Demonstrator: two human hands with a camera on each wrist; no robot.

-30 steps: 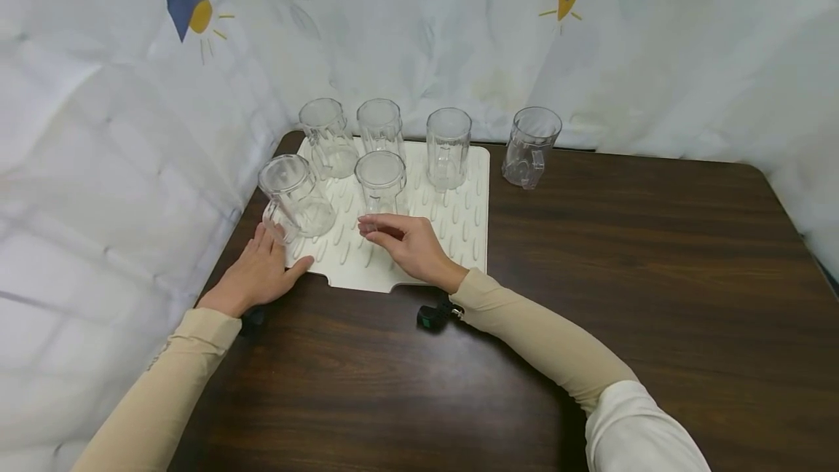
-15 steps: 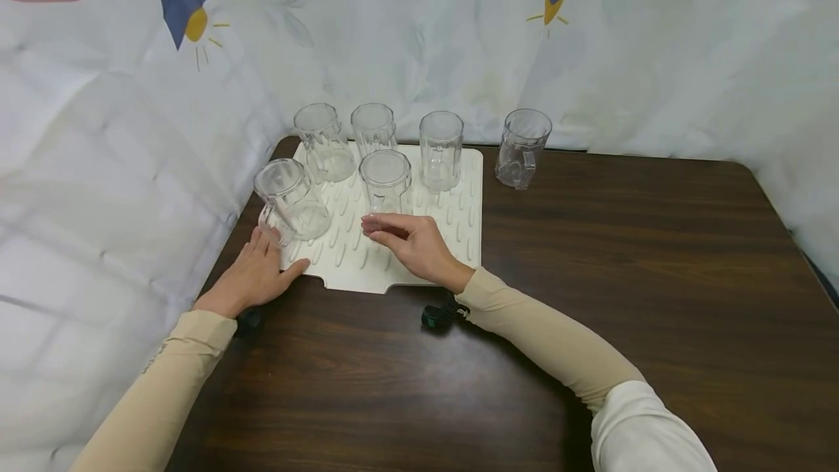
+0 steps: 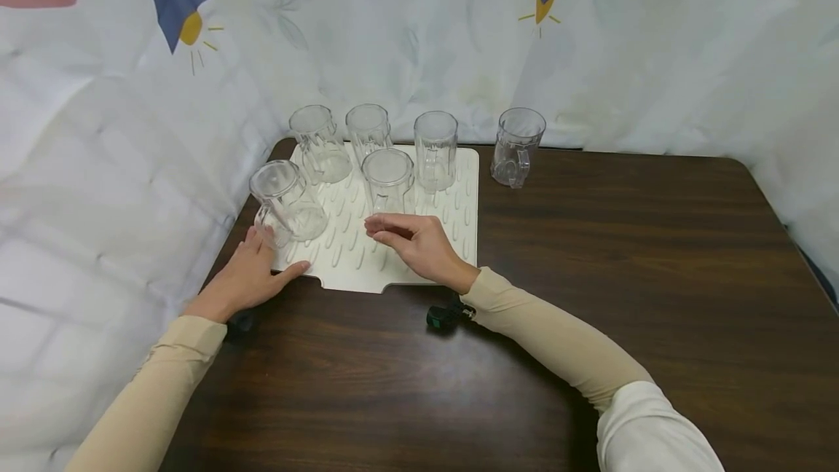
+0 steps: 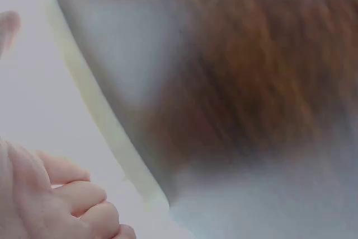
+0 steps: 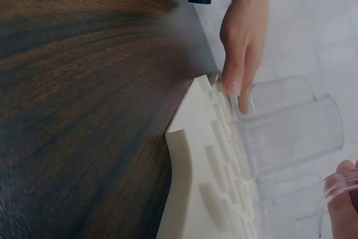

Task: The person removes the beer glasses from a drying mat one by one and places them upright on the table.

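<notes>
My right hand grips the handle of a clear glass mug at the middle of a white ridged drying mat. In the right wrist view, its fingers curl round the clear handle. My left hand lies at the mat's front left corner with its fingers extended. Its fingertips are at the handle of the front left mug; whether they touch it I cannot tell. The left wrist view shows part of the hand beside the blurred pale mat edge.
Three more clear mugs line the mat's back: a left mug, a middle mug and a right mug. Another mug stands off the mat on the dark wooden table. A white printed curtain hangs behind and at left.
My right hand has shifted slightly to the right across the mat, with the gripped mug. My left hand stays by the mat corner. The head view has turned a little.
</notes>
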